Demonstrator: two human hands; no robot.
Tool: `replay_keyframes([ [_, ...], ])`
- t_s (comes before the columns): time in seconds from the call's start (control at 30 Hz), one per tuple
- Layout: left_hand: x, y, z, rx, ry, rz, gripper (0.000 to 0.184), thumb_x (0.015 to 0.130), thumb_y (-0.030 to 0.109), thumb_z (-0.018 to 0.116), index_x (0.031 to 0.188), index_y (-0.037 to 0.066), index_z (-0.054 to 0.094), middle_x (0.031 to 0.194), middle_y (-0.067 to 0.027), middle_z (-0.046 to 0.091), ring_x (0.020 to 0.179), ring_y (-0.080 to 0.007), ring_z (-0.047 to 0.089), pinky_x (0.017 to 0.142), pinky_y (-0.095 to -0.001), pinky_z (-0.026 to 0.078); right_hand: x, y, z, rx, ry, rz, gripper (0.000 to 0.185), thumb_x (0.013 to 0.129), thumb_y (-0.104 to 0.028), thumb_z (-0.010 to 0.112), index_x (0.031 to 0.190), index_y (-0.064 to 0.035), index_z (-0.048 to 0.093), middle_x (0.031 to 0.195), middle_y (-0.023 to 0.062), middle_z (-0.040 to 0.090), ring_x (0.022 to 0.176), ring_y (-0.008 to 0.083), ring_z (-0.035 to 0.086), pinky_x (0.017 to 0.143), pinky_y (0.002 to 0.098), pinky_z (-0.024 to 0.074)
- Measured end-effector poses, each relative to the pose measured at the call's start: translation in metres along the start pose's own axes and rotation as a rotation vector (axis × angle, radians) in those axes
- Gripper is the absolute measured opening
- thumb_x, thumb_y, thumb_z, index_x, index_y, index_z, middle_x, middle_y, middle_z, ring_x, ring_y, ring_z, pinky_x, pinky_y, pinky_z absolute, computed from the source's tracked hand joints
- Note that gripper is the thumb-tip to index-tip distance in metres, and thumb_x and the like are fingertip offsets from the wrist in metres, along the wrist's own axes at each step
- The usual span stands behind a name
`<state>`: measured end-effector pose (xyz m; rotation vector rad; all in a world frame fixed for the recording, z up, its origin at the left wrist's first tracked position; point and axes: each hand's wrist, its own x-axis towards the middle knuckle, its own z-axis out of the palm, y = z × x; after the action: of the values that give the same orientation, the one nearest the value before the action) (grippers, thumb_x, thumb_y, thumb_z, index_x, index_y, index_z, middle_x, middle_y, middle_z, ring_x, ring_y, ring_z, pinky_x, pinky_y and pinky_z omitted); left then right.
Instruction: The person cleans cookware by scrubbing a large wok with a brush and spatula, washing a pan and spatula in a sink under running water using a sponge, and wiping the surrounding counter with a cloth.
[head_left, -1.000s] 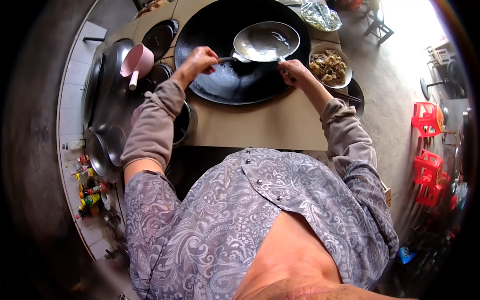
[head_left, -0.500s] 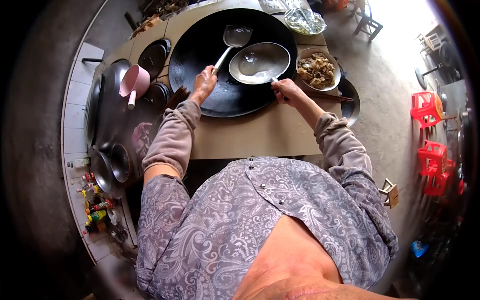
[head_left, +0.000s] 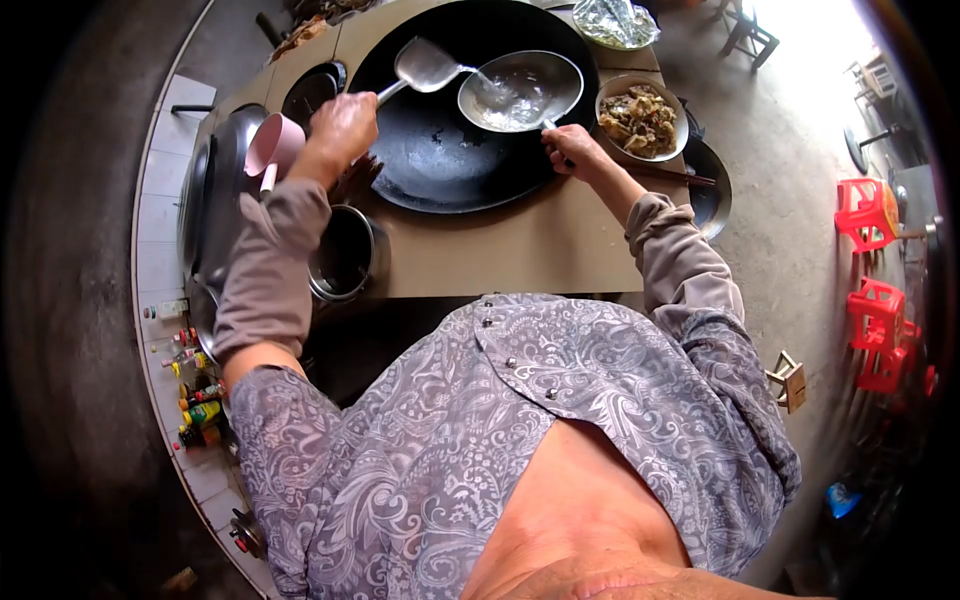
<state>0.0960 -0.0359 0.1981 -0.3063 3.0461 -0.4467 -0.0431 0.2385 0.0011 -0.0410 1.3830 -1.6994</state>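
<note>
My left hand (head_left: 345, 130) is closed round the handle of a metal wok spatula (head_left: 428, 66), raised over the left side of the big black wok (head_left: 440, 165). Clear liquid runs off the spatula's blade into a wide metal scoop (head_left: 525, 85), where the surface ripples. The scoop hangs above the wok's right half, its short handle gripped by my right hand (head_left: 575, 150). A little dark wetness shows at the wok's bottom. Just right of the scoop stands a bowl of cooked food (head_left: 642, 122).
A pink dipper (head_left: 275, 145) rests left of my left hand. A deep metal pot (head_left: 345, 255) sits below my left wrist. Chopsticks (head_left: 675, 175) lie by the bowl. A plastic-covered dish (head_left: 615, 22) is at the back right, with red stools (head_left: 866, 215) further right.
My left hand has lifted the spatula up and to the left, tipping liquid into the scoop. My right hand has kept the scoop nearly in place. The deep pot has come into view.
</note>
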Motion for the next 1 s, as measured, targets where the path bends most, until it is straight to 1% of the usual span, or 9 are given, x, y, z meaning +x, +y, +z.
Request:
replay_keyframes([
  [0.1, 0.026, -0.015, -0.019, -0.073, -0.263, 0.188, 0.021, 0.073, 0.007, 0.051, 0.088, 0.006, 0.066, 0.086, -0.0157, 0.065, 0.078, -0.0306, 0.063, 0.068, -0.0389, 0.05, -0.004, -0.004, -0.003, -0.005, -0.009, -0.014, 0.018, 0.085, -0.016, 0.054, 0.069, -0.008, 0.048, 0.058, 0.0001, 0.044, 0.045, 0.0086, 0.042, 0.039, 0.0224, 0.0312],
  [0.23, 0.038, -0.004, -0.043, -0.359, -0.802, -0.105, 0.028, 0.071, 0.005, 0.056, 0.097, 0.006, 0.066, 0.069, -0.0054, 0.062, 0.056, -0.0149, 0.056, 0.048, -0.0287, 0.045, -0.012, -0.014, -0.002, -0.022, 0.0, -0.04, 0.019, 0.086, -0.016, 0.053, 0.07, -0.0084, 0.047, 0.058, -0.0009, 0.043, 0.045, 0.0074, 0.041, 0.039, 0.0213, 0.031],
  [0.33, 0.034, -0.001, -0.007, -0.561, -0.817, -0.159, 0.028, 0.073, 0.006, 0.056, 0.099, 0.007, 0.066, 0.065, -0.0042, 0.058, 0.049, -0.0127, 0.049, 0.043, -0.0267, 0.041, -0.023, -0.02, 0.002, -0.012, 0.044, -0.036, 0.018, 0.086, -0.016, 0.053, 0.07, -0.0092, 0.047, 0.059, -0.0016, 0.044, 0.044, 0.0065, 0.041, 0.036, 0.0202, 0.0295],
  [0.5, 0.01, 0.051, 0.113, -0.792, -0.413, -0.235, 0.034, 0.082, 0.011, 0.05, 0.115, 0.011, 0.057, 0.059, -0.0066, 0.052, 0.043, -0.0146, 0.05, 0.037, -0.0311, 0.044, -0.03, -0.014, 0.001, 0.019, 0.032, -0.021, 0.017, 0.086, -0.017, 0.054, 0.071, -0.0096, 0.047, 0.06, -0.0017, 0.045, 0.044, 0.0061, 0.042, 0.037, 0.0196, 0.0313],
  [0.57, 0.009, 0.073, 0.138, -0.773, -0.24, -0.272, 0.025, 0.081, 0.012, 0.048, 0.103, 0.013, 0.06, 0.082, -0.0194, 0.063, 0.068, -0.034, 0.064, 0.058, -0.0423, 0.052, -0.032, -0.006, -0.002, 0.001, 0.022, -0.023, 0.016, 0.085, -0.017, 0.055, 0.073, -0.0092, 0.048, 0.061, -0.0013, 0.045, 0.046, 0.0061, 0.042, 0.038, 0.0192, 0.033],
  [0.63, 0.025, 0.069, 0.202, -0.666, 0.022, -0.181, 0.034, 0.084, 0.02, 0.048, 0.117, 0.017, 0.054, 0.087, -0.0163, 0.064, 0.068, -0.0321, 0.064, 0.059, -0.0401, 0.052, -0.033, -0.002, -0.002, 0.011, 0.016, 0.004, 0.016, 0.085, -0.017, 0.055, 0.074, -0.0084, 0.049, 0.062, -0.0008, 0.046, 0.047, 0.0062, 0.042, 0.038, 0.0192, 0.033],
  [0.67, 0.025, 0.071, 0.201, -0.643, 0.126, -0.174, 0.034, 0.085, 0.023, 0.049, 0.118, 0.017, 0.054, 0.098, -0.0173, 0.062, 0.085, -0.0362, 0.061, 0.074, -0.0426, 0.049, -0.032, 0.002, -0.002, 0.009, 0.008, -0.011, 0.015, 0.085, -0.017, 0.055, 0.074, -0.0077, 0.049, 0.062, 0.0001, 0.046, 0.047, 0.0071, 0.043, 0.037, 0.0208, 0.0326],
  [0.77, 0.034, 0.068, 0.191, -0.733, 0.126, -0.27, 0.034, 0.084, 0.025, 0.051, 0.117, 0.017, 0.053, 0.1, -0.0167, 0.061, 0.092, -0.0376, 0.058, 0.08, -0.0444, 0.045, -0.031, 0.011, 0.0, -0.008, 0.029, -0.017, 0.018, 0.085, -0.017, 0.054, 0.072, -0.0067, 0.049, 0.058, 0.0014, 0.044, 0.044, 0.0097, 0.043, 0.037, 0.0234, 0.0311],
  [1.0, 0.009, 0.032, 0.111, -0.568, 0.234, -0.09, 0.033, 0.085, 0.018, 0.051, 0.119, 0.018, 0.051, 0.092, -0.0187, 0.062, 0.085, -0.0386, 0.06, 0.074, -0.0466, 0.048, -0.017, 0.018, 0.004, 0.014, 0.039, 0.009, 0.02, 0.084, -0.015, 0.053, 0.067, -0.0079, 0.048, 0.054, 0.0008, 0.043, 0.043, 0.0102, 0.043, 0.036, 0.0236, 0.0304],
])
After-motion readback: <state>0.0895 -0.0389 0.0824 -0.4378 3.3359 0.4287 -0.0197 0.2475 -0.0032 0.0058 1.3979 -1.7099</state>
